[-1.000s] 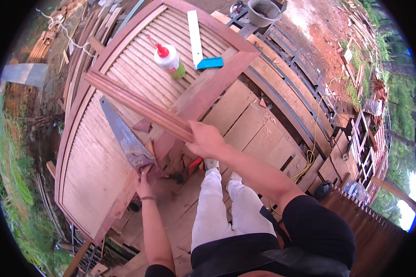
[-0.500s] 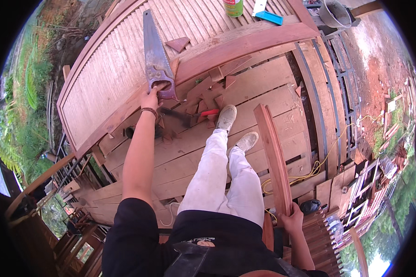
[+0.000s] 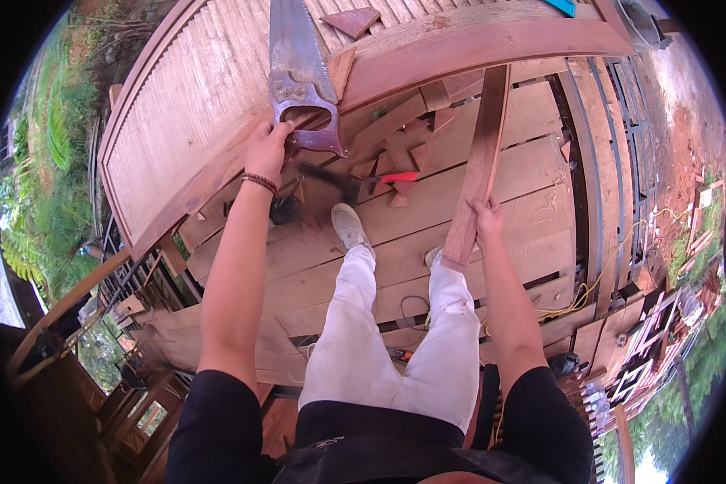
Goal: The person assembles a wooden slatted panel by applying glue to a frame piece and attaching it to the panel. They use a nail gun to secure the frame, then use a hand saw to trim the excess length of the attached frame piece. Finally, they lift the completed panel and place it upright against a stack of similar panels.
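now the right hand (image 3: pixel 486 219) has brought the reddish board (image 3: pixel 482 153) from the right side to the front, fingers closed around it above the plank floor (image 3: pixel 524 173). the left hand (image 3: pixel 268 152) touches the handle of the saw (image 3: pixel 293 56), grip tightness unclear, by the slatted panel (image 3: pixel 189 113); beyond are bare earth (image 3: pixel 676 97) and greenery (image 3: pixel 52 137).
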The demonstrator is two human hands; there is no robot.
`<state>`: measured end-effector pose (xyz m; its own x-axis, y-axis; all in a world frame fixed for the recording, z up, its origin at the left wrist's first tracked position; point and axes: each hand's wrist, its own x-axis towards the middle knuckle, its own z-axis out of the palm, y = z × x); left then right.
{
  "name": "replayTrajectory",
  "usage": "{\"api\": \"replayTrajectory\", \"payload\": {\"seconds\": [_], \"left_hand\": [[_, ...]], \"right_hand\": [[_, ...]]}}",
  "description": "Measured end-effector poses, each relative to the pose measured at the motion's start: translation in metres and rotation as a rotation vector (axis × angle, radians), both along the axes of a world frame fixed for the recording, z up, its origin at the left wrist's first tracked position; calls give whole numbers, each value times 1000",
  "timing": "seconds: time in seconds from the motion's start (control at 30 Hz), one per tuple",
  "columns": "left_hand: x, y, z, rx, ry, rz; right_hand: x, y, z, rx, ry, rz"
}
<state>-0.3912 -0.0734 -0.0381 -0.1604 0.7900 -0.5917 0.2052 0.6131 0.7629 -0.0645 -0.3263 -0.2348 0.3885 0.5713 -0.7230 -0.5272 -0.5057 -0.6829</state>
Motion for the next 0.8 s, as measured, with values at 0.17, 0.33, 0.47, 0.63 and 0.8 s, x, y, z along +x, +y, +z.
{"api": "replayTrajectory", "payload": {"seconds": [0.17, 0.33, 0.47, 0.63, 0.8], "left_hand": [[-15, 6, -3, 11, -164, -160], [-28, 11, -4, 14, -278, -260], [-35, 12, -3, 28, -209, -319], [-39, 10, -7, 69, -190, -315], [-41, 9, -6, 76, -164, -275]], "right_hand": [[-92, 75, -89, 83, 306, -285], [-160, 82, -165, 3, 277, -352], [-165, 80, -201, -105, 131, -175], [-171, 84, -204, -179, 192, -163], [-206, 116, -203, -116, 271, -170]]}}
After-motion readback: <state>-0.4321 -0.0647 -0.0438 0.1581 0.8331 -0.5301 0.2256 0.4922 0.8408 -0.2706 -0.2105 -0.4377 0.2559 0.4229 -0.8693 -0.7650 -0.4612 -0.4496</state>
